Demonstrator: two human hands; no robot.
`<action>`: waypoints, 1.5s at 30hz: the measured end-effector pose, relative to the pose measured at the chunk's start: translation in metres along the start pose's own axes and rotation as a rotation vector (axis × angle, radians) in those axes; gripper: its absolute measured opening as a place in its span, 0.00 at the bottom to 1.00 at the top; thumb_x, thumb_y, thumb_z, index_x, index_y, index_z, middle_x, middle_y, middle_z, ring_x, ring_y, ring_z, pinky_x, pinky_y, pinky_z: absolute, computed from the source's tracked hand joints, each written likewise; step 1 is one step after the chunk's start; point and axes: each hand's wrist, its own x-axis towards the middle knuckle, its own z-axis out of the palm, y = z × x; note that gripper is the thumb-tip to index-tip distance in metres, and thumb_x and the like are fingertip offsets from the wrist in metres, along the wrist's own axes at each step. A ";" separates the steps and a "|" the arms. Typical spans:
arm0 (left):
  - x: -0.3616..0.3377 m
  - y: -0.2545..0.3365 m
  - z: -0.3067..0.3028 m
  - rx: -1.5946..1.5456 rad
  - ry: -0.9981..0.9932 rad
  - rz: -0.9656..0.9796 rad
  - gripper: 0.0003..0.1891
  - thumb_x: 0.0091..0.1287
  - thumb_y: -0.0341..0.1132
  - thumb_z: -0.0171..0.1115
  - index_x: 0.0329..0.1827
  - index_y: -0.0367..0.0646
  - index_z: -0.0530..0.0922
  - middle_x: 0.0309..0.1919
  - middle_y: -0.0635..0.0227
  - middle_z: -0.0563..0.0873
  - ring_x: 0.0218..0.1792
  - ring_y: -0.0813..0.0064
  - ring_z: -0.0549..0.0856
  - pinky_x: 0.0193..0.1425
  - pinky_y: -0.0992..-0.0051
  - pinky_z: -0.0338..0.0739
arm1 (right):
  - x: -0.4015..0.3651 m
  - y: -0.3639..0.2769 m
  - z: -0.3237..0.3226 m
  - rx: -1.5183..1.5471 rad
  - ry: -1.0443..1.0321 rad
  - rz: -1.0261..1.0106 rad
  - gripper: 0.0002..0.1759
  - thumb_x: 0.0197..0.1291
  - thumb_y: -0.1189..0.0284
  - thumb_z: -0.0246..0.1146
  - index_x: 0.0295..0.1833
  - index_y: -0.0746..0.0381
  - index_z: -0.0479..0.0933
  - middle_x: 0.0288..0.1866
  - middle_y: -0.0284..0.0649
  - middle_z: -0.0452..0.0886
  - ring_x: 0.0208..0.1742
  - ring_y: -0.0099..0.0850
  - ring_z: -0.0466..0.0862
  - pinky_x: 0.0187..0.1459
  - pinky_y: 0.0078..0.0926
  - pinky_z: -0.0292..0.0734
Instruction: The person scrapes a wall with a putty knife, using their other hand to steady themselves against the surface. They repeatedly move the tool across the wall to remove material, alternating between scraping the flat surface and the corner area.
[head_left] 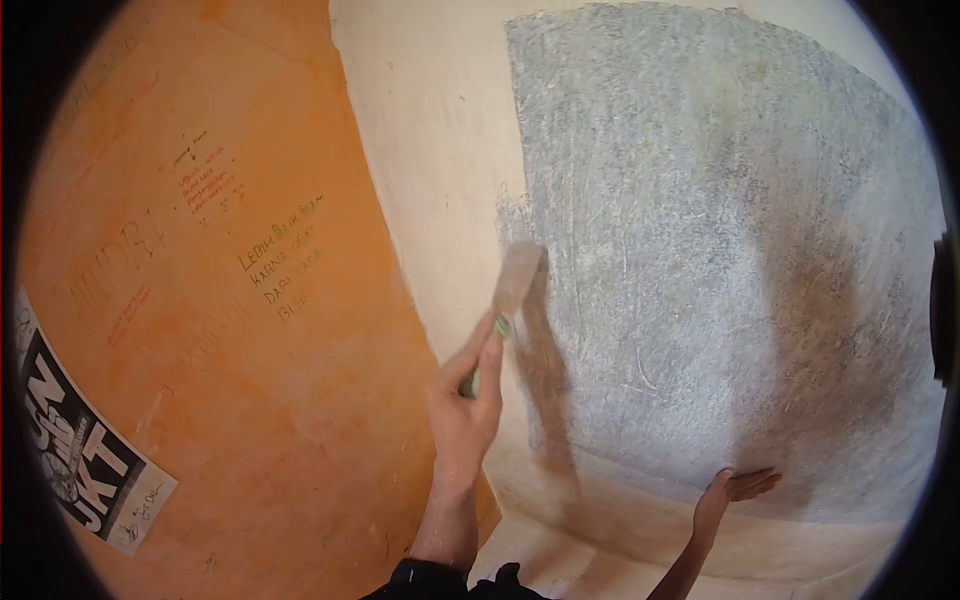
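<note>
My left hand (465, 405) is closed around the greenish handle of a scraper (517, 278) and points it upward. Its flat, slightly blurred blade lies at the border between cream paint (430, 150) and a rough grey patch (640, 200) on the wall. Most of the handle is hidden in my fingers. Lower right, my right hand (738, 486) has its fingers stretched out, resting against the bottom part of the grey patch. It holds nothing.
To the left stands an orange wall (330, 410) with handwriting in black and red. A black and white sticker (90, 450) is at its lower left. Below the grey patch runs a cream ledge (600, 550). Shadows of my arm and body fall across the wall.
</note>
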 end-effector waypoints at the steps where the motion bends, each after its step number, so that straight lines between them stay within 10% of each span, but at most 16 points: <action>1: 0.005 0.002 0.001 -0.004 0.024 0.030 0.18 0.77 0.35 0.61 0.64 0.32 0.80 0.55 0.54 0.88 0.60 0.71 0.84 0.69 0.72 0.72 | -0.002 -0.002 -0.003 -0.028 0.023 -0.007 0.50 0.76 0.45 0.43 0.82 0.66 0.24 0.84 0.60 0.18 0.84 0.60 0.26 0.79 0.59 0.25; 6: 0.068 0.051 0.002 0.054 0.099 0.011 0.21 0.77 0.41 0.62 0.64 0.36 0.81 0.36 0.75 0.85 0.33 0.87 0.76 0.40 0.86 0.71 | 0.030 -0.036 0.009 -0.138 0.133 -0.094 0.49 0.77 0.48 0.44 0.82 0.66 0.26 0.84 0.61 0.18 0.83 0.63 0.26 0.78 0.63 0.24; 11: -0.006 -0.005 0.003 0.141 0.047 0.028 0.21 0.77 0.42 0.61 0.65 0.37 0.81 0.33 0.78 0.84 0.32 0.86 0.77 0.40 0.83 0.72 | 0.025 -0.075 -0.002 -0.115 0.255 -0.248 0.51 0.76 0.40 0.41 0.84 0.66 0.30 0.85 0.62 0.27 0.84 0.63 0.29 0.78 0.62 0.27; 13: -0.018 -0.001 0.007 0.067 0.026 -0.062 0.21 0.78 0.39 0.59 0.65 0.34 0.79 0.60 0.52 0.86 0.64 0.68 0.82 0.71 0.70 0.72 | 0.013 -0.100 -0.016 0.179 0.001 -0.059 0.50 0.77 0.44 0.44 0.83 0.68 0.30 0.84 0.65 0.26 0.83 0.66 0.29 0.78 0.65 0.27; 14: -0.010 0.002 0.007 0.073 0.026 -0.067 0.21 0.78 0.39 0.59 0.65 0.34 0.79 0.60 0.52 0.86 0.64 0.68 0.82 0.71 0.70 0.72 | 0.010 -0.107 -0.022 0.461 -0.265 0.122 0.49 0.77 0.49 0.46 0.82 0.70 0.29 0.83 0.68 0.24 0.83 0.68 0.28 0.77 0.68 0.26; 16: 0.031 0.017 0.011 0.109 0.118 0.091 0.21 0.78 0.42 0.60 0.66 0.37 0.80 0.45 0.67 0.90 0.41 0.83 0.82 0.49 0.80 0.76 | 0.016 -0.117 -0.020 0.207 -0.043 -0.002 0.49 0.77 0.47 0.45 0.82 0.70 0.30 0.83 0.68 0.26 0.83 0.69 0.30 0.76 0.69 0.28; 19: 0.054 0.053 0.006 0.117 0.059 -0.150 0.22 0.78 0.42 0.59 0.66 0.36 0.79 0.56 0.58 0.88 0.55 0.77 0.85 0.61 0.76 0.76 | 0.023 -0.122 -0.007 -0.052 0.282 -0.103 0.50 0.76 0.41 0.40 0.84 0.67 0.32 0.84 0.66 0.29 0.83 0.69 0.33 0.74 0.74 0.29; 22: 0.010 0.013 0.007 0.018 0.027 0.031 0.22 0.78 0.42 0.59 0.66 0.35 0.79 0.59 0.54 0.87 0.64 0.71 0.82 0.68 0.72 0.73 | 0.038 -0.152 -0.020 -0.038 0.388 -0.089 0.48 0.76 0.38 0.38 0.85 0.61 0.37 0.87 0.57 0.33 0.85 0.63 0.35 0.74 0.74 0.28; 33: 0.006 0.000 -0.007 -0.098 -0.002 0.054 0.19 0.77 0.35 0.59 0.65 0.32 0.79 0.55 0.48 0.88 0.57 0.72 0.86 0.61 0.74 0.77 | 0.116 -0.259 -0.037 -0.163 0.650 -0.502 0.38 0.80 0.45 0.31 0.82 0.58 0.59 0.83 0.46 0.59 0.84 0.51 0.55 0.78 0.64 0.38; 44: 0.030 -0.001 -0.012 -0.109 -0.048 0.080 0.18 0.78 0.37 0.59 0.66 0.40 0.80 0.55 0.51 0.88 0.55 0.76 0.86 0.58 0.75 0.78 | 0.113 -0.264 -0.040 -0.218 0.731 -0.567 0.30 0.82 0.56 0.37 0.79 0.59 0.63 0.83 0.43 0.61 0.84 0.44 0.56 0.81 0.51 0.39; 45: 0.020 -0.015 -0.012 -0.073 -0.020 0.132 0.18 0.77 0.37 0.59 0.66 0.41 0.81 0.39 0.51 0.85 0.38 0.75 0.81 0.45 0.73 0.75 | 0.112 -0.263 -0.041 -0.225 0.724 -0.574 0.30 0.82 0.56 0.37 0.79 0.59 0.63 0.83 0.43 0.61 0.84 0.44 0.56 0.81 0.52 0.39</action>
